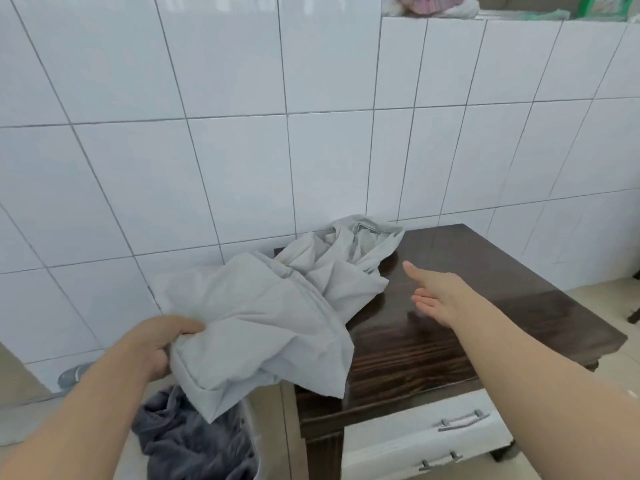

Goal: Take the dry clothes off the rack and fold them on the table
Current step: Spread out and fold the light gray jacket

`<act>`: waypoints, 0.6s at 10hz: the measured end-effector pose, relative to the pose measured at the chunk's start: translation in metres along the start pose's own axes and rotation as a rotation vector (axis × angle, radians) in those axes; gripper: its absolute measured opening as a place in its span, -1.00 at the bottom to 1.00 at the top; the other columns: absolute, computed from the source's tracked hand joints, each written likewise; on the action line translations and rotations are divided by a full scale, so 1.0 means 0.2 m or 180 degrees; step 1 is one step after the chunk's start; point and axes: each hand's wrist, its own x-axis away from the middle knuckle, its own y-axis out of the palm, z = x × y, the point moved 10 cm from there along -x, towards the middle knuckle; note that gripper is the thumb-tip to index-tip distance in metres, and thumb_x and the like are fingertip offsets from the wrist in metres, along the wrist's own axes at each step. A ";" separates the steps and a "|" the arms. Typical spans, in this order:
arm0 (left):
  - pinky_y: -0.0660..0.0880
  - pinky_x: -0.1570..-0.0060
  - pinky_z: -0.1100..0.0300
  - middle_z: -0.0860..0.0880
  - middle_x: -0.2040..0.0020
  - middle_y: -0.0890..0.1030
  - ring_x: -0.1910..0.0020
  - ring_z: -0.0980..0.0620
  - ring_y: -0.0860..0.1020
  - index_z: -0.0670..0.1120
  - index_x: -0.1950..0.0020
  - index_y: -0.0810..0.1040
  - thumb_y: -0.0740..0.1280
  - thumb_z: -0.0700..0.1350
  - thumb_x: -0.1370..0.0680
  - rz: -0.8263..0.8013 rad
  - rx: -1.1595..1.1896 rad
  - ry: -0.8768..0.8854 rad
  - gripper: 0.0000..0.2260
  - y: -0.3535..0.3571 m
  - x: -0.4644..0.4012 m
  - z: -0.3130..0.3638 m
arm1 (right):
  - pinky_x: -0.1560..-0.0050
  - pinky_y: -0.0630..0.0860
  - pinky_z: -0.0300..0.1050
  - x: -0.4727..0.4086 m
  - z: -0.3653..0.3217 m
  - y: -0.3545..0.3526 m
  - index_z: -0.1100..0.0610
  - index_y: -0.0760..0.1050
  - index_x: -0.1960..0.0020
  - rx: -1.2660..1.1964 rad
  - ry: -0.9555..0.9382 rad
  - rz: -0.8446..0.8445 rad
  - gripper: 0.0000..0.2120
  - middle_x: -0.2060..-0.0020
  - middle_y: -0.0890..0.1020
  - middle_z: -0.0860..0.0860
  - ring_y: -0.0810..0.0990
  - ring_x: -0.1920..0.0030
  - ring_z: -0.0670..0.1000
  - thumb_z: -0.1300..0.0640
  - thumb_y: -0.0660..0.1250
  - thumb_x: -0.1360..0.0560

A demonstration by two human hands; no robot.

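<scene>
At the lower left of the frame my left hand (157, 344) has its grip clenched on a bunched edge of the pale garment (263, 320), thumb on top and fingers curled under the fold. Just below it, a dark grey cloth (187, 438) lies heaped in a white bin (251, 427) at the bottom of the frame. The garment runs from that hand up and right: its near part hangs off the left edge of the dark wood bench (485, 306), while its far part lies crumpled on the bench top against the tiled wall (207, 150), near the middle of the frame. It looks light, thin and limp to me, soft enough to sag wherever it is unsupported, and not slippery; I judge one hand can carry it, but it will not spread flat without a second hold. I would take it at a hem or seam, two corners well apart. Right of centre my right hand (433, 296) reaches over the bench, grip released, fingers straight, holding nothing, close to the crumpled end but apart from it. A white drawer unit (433, 441) sits at lower right.
</scene>
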 end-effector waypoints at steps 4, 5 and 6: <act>0.63 0.30 0.00 -0.29 0.12 0.67 0.28 -0.18 0.67 -0.35 0.00 0.59 0.53 -0.44 -0.22 -0.0354 -0.0482 0.0224 -0.63 -0.09 -0.23 0.21 | -0.13 0.56 0.09 -0.53 -0.01 0.48 0.18 0.52 0.04 -0.0404 0.0286 -0.0228 -0.77 -0.02 0.62 0.14 0.61 0.04 0.09 0.13 0.51 -0.41; 0.62 0.39 0.00 -0.28 0.12 0.68 0.28 -0.18 0.68 -0.32 0.05 0.62 0.67 -0.28 0.31 -0.0625 -0.0390 0.0235 -0.17 -0.06 -0.28 0.23 | -0.05 0.59 0.06 -0.58 0.01 0.49 0.21 0.52 0.12 -0.0155 0.0324 0.0014 -0.89 0.10 0.63 0.13 0.60 0.22 0.08 0.23 0.45 -0.44; 0.60 0.42 0.03 -0.27 0.10 0.68 0.28 -0.16 0.68 -0.32 0.04 0.61 0.67 -0.24 0.37 -0.0773 -0.0306 0.0330 -0.11 0.03 -0.29 0.28 | 0.24 0.55 -0.07 -0.59 0.02 0.30 0.23 0.50 0.00 -0.0264 0.0154 0.0487 -0.84 0.19 0.58 0.10 0.56 0.27 0.05 0.27 0.40 -0.44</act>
